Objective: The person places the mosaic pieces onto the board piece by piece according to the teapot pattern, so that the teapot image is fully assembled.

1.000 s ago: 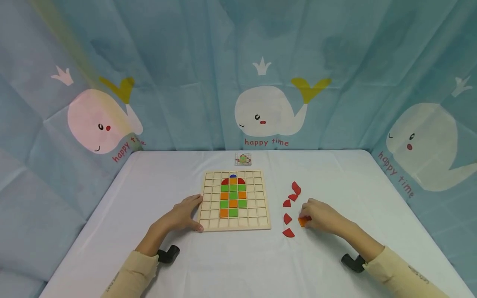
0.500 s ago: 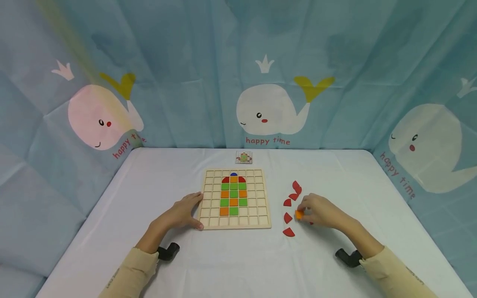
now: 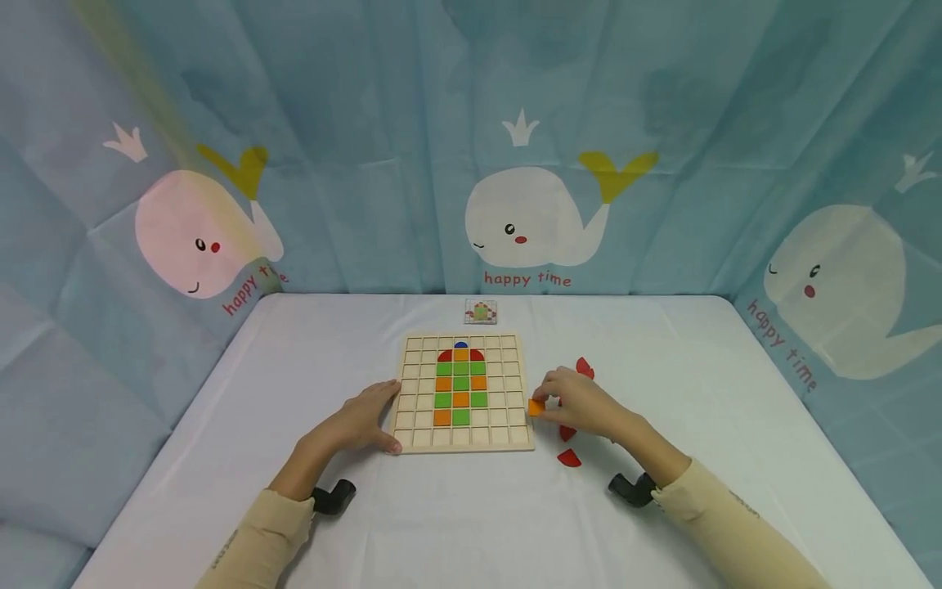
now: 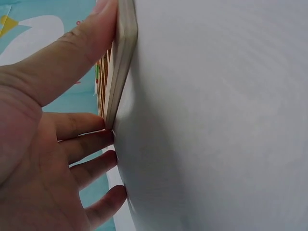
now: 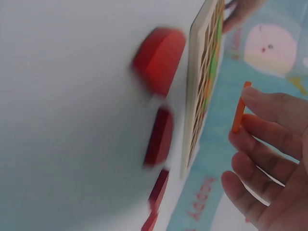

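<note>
A wooden grid board lies on the table, with green, orange, red and blue pieces set in its middle columns. My left hand rests against the board's left side, thumb at the near corner. In the left wrist view the fingers are fairly straight and spread, touching the board's edge. My right hand is just off the board's right edge. Between its thumb and fingertips it pinches an orange square tile, held above the table in the right wrist view.
Several red quarter-circle pieces lie right of the board, some partly hidden by my right hand. Behind the board is a small pattern card. A whale-printed blue curtain stands along the table's back and sides.
My right hand has lifted the orange tile from beside the red pieces and carried it left to the board's right edge. The left hand has stayed on the board.
</note>
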A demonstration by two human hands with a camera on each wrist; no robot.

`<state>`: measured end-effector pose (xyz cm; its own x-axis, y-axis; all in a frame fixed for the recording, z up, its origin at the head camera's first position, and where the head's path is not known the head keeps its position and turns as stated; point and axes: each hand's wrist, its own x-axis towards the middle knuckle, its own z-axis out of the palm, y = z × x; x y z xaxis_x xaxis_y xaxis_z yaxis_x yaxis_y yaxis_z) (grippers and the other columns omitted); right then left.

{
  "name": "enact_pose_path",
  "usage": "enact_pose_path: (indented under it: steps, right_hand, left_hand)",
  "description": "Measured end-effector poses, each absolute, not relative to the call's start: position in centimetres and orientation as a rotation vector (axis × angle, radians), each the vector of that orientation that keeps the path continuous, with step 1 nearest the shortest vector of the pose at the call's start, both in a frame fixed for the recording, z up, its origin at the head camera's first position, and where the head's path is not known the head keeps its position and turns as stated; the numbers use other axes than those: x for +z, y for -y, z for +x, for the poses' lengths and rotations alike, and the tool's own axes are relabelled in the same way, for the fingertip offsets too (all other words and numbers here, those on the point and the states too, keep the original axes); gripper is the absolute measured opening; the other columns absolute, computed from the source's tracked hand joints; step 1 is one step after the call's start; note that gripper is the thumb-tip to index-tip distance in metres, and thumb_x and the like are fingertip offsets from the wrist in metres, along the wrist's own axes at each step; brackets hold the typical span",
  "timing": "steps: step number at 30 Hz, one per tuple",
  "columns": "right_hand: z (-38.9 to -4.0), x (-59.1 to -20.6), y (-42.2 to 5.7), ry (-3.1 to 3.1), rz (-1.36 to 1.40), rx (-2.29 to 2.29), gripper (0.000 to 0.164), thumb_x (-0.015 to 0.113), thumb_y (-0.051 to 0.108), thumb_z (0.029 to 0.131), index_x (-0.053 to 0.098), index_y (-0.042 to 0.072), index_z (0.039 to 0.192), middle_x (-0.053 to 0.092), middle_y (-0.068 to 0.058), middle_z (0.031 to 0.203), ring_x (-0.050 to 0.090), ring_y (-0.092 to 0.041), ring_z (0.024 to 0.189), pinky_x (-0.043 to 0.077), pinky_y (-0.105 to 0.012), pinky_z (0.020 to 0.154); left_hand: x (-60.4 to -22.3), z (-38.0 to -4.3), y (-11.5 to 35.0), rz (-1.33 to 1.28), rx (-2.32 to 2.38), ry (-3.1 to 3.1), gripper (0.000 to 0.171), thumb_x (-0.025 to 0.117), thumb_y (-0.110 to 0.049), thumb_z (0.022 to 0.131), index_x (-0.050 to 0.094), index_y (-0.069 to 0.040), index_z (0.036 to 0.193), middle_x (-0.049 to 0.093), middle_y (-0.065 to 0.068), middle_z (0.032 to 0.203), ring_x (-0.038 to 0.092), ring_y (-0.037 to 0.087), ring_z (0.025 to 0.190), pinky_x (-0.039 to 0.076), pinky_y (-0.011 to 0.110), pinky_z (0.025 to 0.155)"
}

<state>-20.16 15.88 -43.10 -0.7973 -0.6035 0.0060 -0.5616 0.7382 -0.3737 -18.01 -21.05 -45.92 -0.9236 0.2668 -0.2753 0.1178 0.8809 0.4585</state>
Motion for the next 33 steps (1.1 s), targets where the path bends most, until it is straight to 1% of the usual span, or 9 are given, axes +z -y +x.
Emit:
enact_pose_path:
  steps: [5, 12, 15, 20, 27, 33]
  right_hand:
    - [-20.3, -42.9, -13.2, -2.812, -0.971, -0.499, 0.023, 0.077, 0.024, 0.083, 0.076, 0.013, 0.103, 0.066, 0.005, 0.093, 0.054, -0.012, 0.091, 0.052, -0.027, 0.08]
    - [-20.8, -43.5, -10.4, -2.799, -1.115, -0.424, 0.027, 0.078, 0.031, 0.082, 0.077, 0.011, 0.101, 0.068, 0.003, 0.091, 0.052, -0.011, 0.087, 0.049, -0.022, 0.074]
    - [-21.1, -44.0, -9.5, -2.783, -1.153, -0.405, 0.025, 0.078, 0.03, 0.083, 0.077, 0.011, 0.1, 0.068, 0.002, 0.092, 0.052, -0.011, 0.086, 0.049, -0.022, 0.074]
    - [-21.3, -44.5, -8.1, -2.747, -1.134, -0.359, 0.023, 0.077, 0.027, 0.083, 0.077, 0.012, 0.101, 0.066, 0.003, 0.089, 0.049, -0.011, 0.084, 0.047, -0.021, 0.072]
    - [-21.5, -44.6, -6.8, -2.76, -1.156, -0.236, 0.025, 0.077, 0.03, 0.084, 0.077, 0.015, 0.103, 0.066, 0.004, 0.09, 0.049, -0.01, 0.084, 0.047, -0.02, 0.073]
    - [-21.5, -44.4, -6.3, -2.75, -1.157, -0.207, 0.022, 0.077, 0.029, 0.084, 0.078, 0.014, 0.1, 0.061, 0.005, 0.083, 0.047, -0.011, 0.082, 0.045, -0.019, 0.069]
  left_hand:
    - [-46.0, -18.0, 21.2, 0.287, 0.646, -2.72, 0.113, 0.091, -0.032, 0.062, 0.03, -0.002, 0.152, 0.028, 0.021, 0.159, 0.024, 0.042, 0.147, 0.025, 0.062, 0.115]
    - [-46.1, -18.0, 21.2, 0.29, 0.644, -2.722, 0.112, 0.091, -0.033, 0.063, 0.03, -0.002, 0.152, 0.028, 0.02, 0.159, 0.023, 0.042, 0.147, 0.024, 0.064, 0.115]
    - [-46.0, -18.0, 21.1, 0.287, 0.644, -2.719, 0.112, 0.09, -0.033, 0.063, 0.03, -0.002, 0.152, 0.027, 0.019, 0.159, 0.022, 0.042, 0.147, 0.023, 0.063, 0.115]
    - [-46.0, -17.9, 21.0, 0.283, 0.642, -2.716, 0.111, 0.09, -0.032, 0.064, 0.03, -0.002, 0.152, 0.027, 0.02, 0.159, 0.022, 0.042, 0.147, 0.022, 0.063, 0.116]
    - [-45.7, -17.8, 20.8, 0.287, 0.633, -2.716, 0.111, 0.09, -0.032, 0.063, 0.03, -0.002, 0.152, 0.027, 0.02, 0.159, 0.022, 0.042, 0.147, 0.023, 0.063, 0.115]
    - [-45.7, -17.7, 20.8, 0.286, 0.624, -2.714, 0.111, 0.09, -0.031, 0.062, 0.031, -0.001, 0.151, 0.028, 0.021, 0.159, 0.023, 0.043, 0.147, 0.024, 0.064, 0.114]
